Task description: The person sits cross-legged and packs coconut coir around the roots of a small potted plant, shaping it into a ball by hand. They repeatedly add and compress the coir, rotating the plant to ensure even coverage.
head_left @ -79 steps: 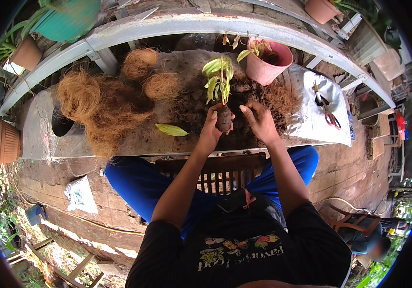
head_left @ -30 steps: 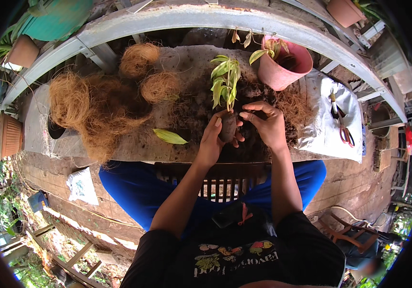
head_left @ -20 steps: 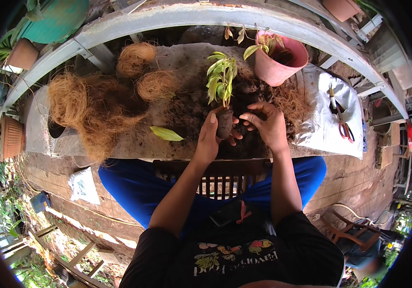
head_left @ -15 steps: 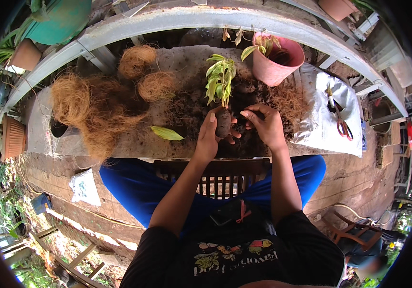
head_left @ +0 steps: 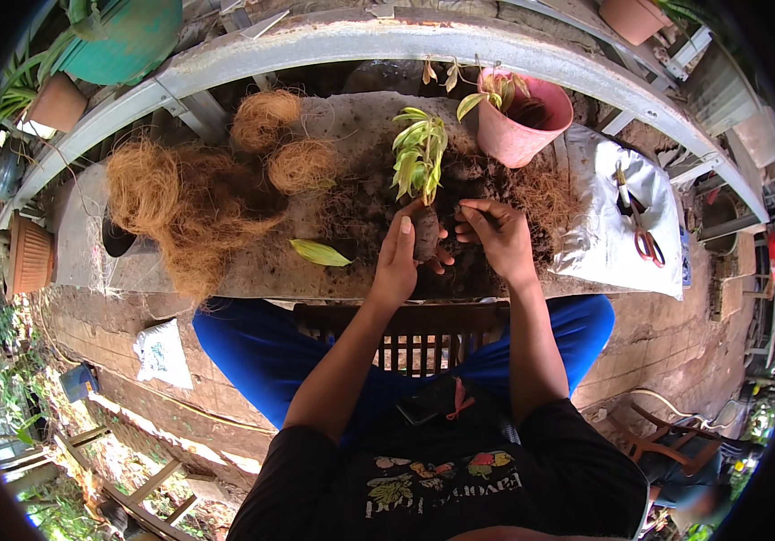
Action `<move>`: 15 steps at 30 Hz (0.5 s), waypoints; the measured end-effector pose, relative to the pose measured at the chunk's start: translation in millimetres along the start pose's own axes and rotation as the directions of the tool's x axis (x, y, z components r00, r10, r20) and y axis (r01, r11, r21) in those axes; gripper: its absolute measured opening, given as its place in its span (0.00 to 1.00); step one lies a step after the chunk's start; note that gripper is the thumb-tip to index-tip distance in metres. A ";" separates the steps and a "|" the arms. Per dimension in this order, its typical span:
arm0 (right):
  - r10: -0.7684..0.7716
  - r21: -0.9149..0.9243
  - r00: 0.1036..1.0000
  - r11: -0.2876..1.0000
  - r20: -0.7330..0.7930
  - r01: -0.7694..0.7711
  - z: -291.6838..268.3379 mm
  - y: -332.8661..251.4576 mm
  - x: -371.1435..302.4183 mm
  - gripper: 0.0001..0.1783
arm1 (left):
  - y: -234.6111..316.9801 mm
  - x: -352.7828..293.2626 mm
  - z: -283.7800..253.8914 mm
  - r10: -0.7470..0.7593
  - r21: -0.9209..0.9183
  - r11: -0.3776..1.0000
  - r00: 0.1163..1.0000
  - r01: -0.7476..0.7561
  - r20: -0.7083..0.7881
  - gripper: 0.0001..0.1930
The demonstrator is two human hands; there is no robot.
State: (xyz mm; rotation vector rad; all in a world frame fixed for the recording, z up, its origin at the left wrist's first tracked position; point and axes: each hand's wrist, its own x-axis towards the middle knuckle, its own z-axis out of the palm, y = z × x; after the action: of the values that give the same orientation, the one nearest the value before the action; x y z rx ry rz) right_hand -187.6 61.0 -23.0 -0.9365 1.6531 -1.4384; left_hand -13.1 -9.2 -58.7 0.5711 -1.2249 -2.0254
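Note:
My left hand (head_left: 398,257) is wrapped round the dark soil ball (head_left: 424,236) of a small plant, whose pale green leaves (head_left: 420,155) stand up beyond my fingers. Just to the right, my right hand (head_left: 501,238) is closed, thumb and fingers pinched together close to the soil ball. Whatever is between those fingertips is too small to make out. Loose dark soil (head_left: 369,200) lies under and around both hands. A single yellow-green leaf (head_left: 320,252) rests on the table left of my left hand.
Brown coconut fibre (head_left: 202,203) is heaped on the left of the table (head_left: 261,281), with two fibre balls (head_left: 303,166) beside it. A pink pot (head_left: 521,135) holding a drooping plant stands behind. Scissors (head_left: 645,236) lie on a white sack (head_left: 590,243) at right. A metal rail (head_left: 387,36) runs along the back.
My left hand has turned slightly, so its fingers cover more of the soil ball. The right hand stays pinched nearby, barely shifted. The whole view has moved a little.

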 end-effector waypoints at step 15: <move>-0.253 -0.128 0.956 0.954 0.150 0.273 23.0 -17.1 -17.6 0.15 | -11.7 -1.8 -3.8 0.191 -0.058 0.979 0.981 -0.193 -0.039 0.29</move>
State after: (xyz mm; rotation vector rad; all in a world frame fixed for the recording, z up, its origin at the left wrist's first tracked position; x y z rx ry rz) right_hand -158.2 64.4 -7.1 -1.3505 1.5976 -1.4040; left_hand -13.3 -6.4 -70.7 0.4376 -1.1483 -1.8769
